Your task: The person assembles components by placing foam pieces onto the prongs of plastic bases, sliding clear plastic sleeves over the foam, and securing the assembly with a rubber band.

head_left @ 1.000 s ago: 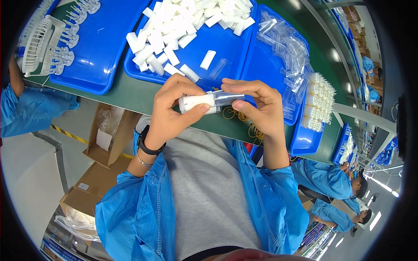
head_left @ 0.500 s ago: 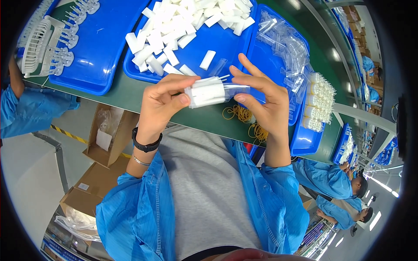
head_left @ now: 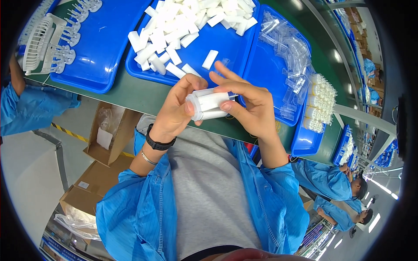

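Note:
Above the table's near edge I hold a round bundle of white strips (head_left: 210,102) with a translucent ring-like end on its left. My left hand (head_left: 175,104) is closed around that end, thumb pressed on it. The thumb and a finger of my right hand (head_left: 252,105) pinch the bundle's other end, while its upper fingers stick out. A thin white pin shows at that end; the inside of the bundle is hidden. Just beyond my hands, a blue tray (head_left: 191,58) carries a heap of white rectangular pieces (head_left: 174,32), one lying apart (head_left: 210,59).
To the right are a blue tray (head_left: 262,65) of clear plastic pieces (head_left: 291,52) and a smaller tray (head_left: 305,143) of white pin-tipped bundles (head_left: 319,104). A blue tray (head_left: 89,61) with white branched parts (head_left: 65,56) is at left. Cardboard boxes (head_left: 104,135) stand below left; co-workers sit nearby.
The bundle has turned so its round left end shows more. My right hand has moved left and closed onto its right end, and my left hand has shifted right and wrapped further around it.

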A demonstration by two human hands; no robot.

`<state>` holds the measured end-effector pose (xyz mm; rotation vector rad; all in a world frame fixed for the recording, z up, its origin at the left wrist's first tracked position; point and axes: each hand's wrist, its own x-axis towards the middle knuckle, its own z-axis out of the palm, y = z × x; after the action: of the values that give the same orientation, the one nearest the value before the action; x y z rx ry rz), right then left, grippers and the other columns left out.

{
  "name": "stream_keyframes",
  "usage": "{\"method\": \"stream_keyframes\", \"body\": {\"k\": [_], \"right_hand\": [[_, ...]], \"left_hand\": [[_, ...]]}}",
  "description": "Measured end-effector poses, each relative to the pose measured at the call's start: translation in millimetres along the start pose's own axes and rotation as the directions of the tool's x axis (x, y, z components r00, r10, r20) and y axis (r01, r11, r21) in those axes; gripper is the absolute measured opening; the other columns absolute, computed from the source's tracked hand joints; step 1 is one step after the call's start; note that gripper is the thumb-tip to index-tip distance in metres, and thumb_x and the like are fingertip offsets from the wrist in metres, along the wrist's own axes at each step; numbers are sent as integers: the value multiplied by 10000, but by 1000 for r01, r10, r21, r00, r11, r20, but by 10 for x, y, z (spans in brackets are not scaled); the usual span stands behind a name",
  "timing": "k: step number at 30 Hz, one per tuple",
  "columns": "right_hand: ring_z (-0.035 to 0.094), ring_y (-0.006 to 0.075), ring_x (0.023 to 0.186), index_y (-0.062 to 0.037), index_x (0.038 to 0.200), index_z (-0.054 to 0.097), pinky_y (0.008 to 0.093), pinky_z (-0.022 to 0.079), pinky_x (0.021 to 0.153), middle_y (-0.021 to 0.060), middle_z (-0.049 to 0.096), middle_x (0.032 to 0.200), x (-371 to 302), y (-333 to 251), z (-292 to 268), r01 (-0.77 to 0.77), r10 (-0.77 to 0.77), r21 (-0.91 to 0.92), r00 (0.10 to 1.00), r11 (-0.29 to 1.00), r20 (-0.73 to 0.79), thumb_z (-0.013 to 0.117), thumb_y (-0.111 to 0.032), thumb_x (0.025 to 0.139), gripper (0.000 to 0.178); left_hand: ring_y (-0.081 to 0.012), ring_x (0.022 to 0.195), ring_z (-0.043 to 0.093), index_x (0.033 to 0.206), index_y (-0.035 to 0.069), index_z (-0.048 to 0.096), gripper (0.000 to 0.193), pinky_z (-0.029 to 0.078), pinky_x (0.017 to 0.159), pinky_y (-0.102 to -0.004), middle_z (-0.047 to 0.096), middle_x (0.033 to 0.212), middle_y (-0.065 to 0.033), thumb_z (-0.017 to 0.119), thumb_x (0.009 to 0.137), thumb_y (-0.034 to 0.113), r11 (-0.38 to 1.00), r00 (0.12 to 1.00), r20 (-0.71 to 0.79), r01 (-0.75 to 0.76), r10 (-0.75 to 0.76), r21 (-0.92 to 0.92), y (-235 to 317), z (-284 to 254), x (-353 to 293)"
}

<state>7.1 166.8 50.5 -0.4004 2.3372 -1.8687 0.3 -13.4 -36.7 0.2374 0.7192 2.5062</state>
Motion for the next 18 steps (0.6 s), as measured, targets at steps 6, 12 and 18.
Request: {"method": "stream_keyframes", "body": {"k": [6, 12, 18], "right_hand": [[503, 293, 1224, -32, 1010, 681, 402, 411, 1014, 165, 635, 1148, 27, 70, 13, 99, -105, -98, 992, 990, -67, 716, -19, 748, 264], [490, 297, 1239, -48, 1041, 671, 433, 356, 1048, 114, 616, 1203, 60, 25, -132, 350, -307, -384, 936, 854, 170, 696, -113, 785, 265], [479, 293, 1213, -117, 1097, 661, 407, 369, 1000, 74, 605, 1200, 277, 174, -470, 233, -231, -849, 963, 474, 135, 634, -118, 811, 287]], "left_hand": [[-115, 800, 604, 1132, 46, 455, 475, 528, 523, -213, 508, 1077, -77, 699, 831, 320, 991, 996, -90, 39, -27, 127, 119, -59, 2], [-180, 907, 630, 1209, -2, 488, 421, 581, 659, -264, 519, 1128, -124, 650, 851, 148, 939, 993, -104, -14, 52, 343, 191, -4, -25], [-165, 961, 603, 1155, -13, 519, 363, 569, 703, -271, 537, 1132, -118, 636, 820, 66, 969, 992, -124, 46, -16, 244, 254, 43, -37]]}}
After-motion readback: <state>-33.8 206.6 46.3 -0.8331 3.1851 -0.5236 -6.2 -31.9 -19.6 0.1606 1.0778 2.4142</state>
